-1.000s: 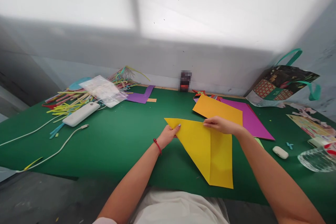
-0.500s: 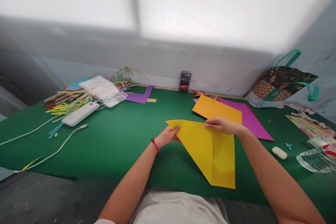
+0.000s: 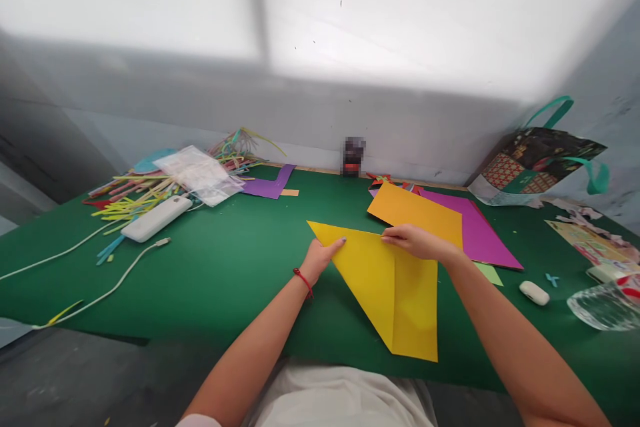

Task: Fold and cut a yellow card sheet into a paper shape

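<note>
A yellow sheet of paper (image 3: 395, 283), folded over on a diagonal, lies on the green table (image 3: 235, 267) in front of me. My left hand (image 3: 320, 258), with a red bracelet on its wrist, pinches the sheet's left pointed corner. My right hand (image 3: 413, 241) presses its closed fingers on the sheet's top edge near the fold. Both hands hold the same sheet.
An orange sheet (image 3: 415, 212) and a magenta sheet (image 3: 475, 230) lie behind my right hand. At the far left are coloured paper strips (image 3: 135, 197), a plastic bag (image 3: 197, 173), a white power bank (image 3: 156, 218) with cables. A patterned bag (image 3: 540, 160), a white case (image 3: 534, 292) and a glass dish (image 3: 600, 303) sit at right.
The yellow sheet has shifted a little to the left and away from me, both hands moving with it. Its pointed corner now reaches further left.
</note>
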`<state>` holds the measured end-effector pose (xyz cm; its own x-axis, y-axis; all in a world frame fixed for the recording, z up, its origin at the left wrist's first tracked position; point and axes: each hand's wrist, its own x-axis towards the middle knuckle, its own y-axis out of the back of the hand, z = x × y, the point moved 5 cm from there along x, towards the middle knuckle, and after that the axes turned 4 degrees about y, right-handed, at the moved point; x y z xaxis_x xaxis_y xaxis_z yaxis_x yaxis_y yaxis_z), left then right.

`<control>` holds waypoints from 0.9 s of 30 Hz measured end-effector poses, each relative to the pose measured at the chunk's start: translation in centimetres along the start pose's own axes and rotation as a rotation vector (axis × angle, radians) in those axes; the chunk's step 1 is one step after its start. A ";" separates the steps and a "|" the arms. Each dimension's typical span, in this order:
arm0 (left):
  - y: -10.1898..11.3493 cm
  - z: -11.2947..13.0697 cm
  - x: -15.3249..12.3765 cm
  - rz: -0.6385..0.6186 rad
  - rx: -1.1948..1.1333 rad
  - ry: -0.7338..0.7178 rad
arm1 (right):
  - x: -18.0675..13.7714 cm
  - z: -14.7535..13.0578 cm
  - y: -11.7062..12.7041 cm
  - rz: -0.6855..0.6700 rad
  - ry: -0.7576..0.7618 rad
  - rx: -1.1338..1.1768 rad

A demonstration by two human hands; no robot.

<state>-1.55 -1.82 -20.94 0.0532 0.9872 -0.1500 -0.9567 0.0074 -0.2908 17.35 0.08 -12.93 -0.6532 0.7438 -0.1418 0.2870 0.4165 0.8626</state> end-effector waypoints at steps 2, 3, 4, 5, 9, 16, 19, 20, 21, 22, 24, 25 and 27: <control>-0.1 0.4 -0.2 -0.056 0.033 -0.024 | 0.0 0.1 0.0 -0.015 0.014 0.009; -0.2 0.5 -0.2 -0.083 0.048 -0.031 | 0.0 0.1 0.0 -0.023 0.019 0.011; -0.3 0.5 -0.2 -0.108 0.058 -0.034 | 0.0 0.2 0.0 -0.030 0.022 0.011; -0.4 0.5 -0.2 -0.128 0.067 -0.032 | 0.0 0.3 0.0 -0.034 0.022 0.009; -0.3 -0.2 0.0 -0.182 0.122 0.061 | -0.3 0.7 0.1 -0.031 0.010 0.007; 0.0 -0.7 0.3 -0.170 0.171 0.153 | -1.2 1.8 1.1 0.012 -0.021 0.042; 0.0 -0.7 0.3 -0.175 0.142 0.170 | -1.3 1.9 1.1 0.004 -0.020 0.049; 0.0 -0.7 0.2 -0.177 0.133 0.174 | -1.2 1.9 1.0 0.001 -0.020 0.051; 0.0 -0.7 0.2 -0.177 0.126 0.178 | -1.2 1.9 0.9 -0.003 -0.023 0.056; 0.1 -0.7 0.2 -0.176 0.121 0.178 | -1.1 1.9 0.8 -0.006 -0.028 0.061; 0.2 -0.6 0.2 -0.170 0.115 0.169 | -1.1 1.8 0.6 -0.007 -0.040 0.071; 0.2 -0.6 0.3 -0.170 0.113 0.161 | -1.1 1.8 0.6 -0.005 -0.043 0.072; 0.2 -0.5 0.3 -0.177 0.110 0.144 | -1.1 1.7 0.6 0.000 -0.036 0.062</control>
<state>-1.63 -1.62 -21.53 0.2550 0.9364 -0.2411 -0.9540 0.2030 -0.2207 19.45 0.45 -13.08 -0.6282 0.7614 -0.1601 0.3305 0.4474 0.8310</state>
